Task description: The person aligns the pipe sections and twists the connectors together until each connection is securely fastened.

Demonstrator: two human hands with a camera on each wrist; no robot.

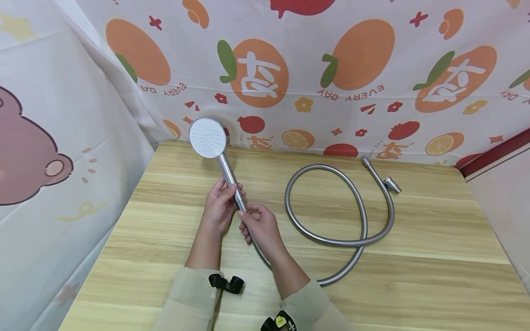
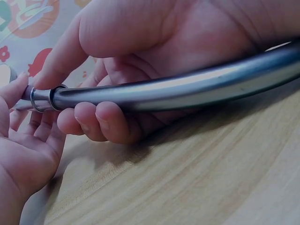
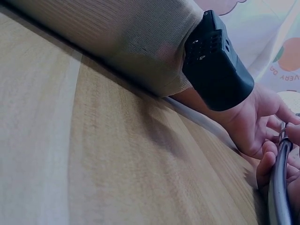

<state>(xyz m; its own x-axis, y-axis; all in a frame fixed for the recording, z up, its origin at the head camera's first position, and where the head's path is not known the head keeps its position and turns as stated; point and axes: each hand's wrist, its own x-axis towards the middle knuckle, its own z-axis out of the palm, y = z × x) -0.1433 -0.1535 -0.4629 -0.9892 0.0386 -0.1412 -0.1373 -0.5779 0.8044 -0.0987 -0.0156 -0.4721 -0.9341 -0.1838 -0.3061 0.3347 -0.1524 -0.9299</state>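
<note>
A chrome handheld shower head [image 1: 208, 138], its white spray face turned toward the head camera, is held up by the left hand [image 1: 219, 207] around the handle [image 1: 229, 172]. At the handle's lower end, the right hand [image 1: 265, 230] pinches the grey metal shower hose [image 1: 364, 223] just under the joint. In the left wrist view, the right hand's fingers [image 2: 110, 122] curl around the hose end [image 2: 187, 91] next to a ringed collar, with the left hand [image 2: 30, 159] beyond. The right wrist view catches both hands at its right edge, partly cut off.
The hose lies in a loop on the wooden table [image 1: 434, 257], its free end at the back. Beside that end is a small chrome fitting [image 1: 392, 185]. A fruit-printed curtain [image 1: 306, 124] hangs behind the table. Black cameras [image 1: 227, 283] sit on both wrists.
</note>
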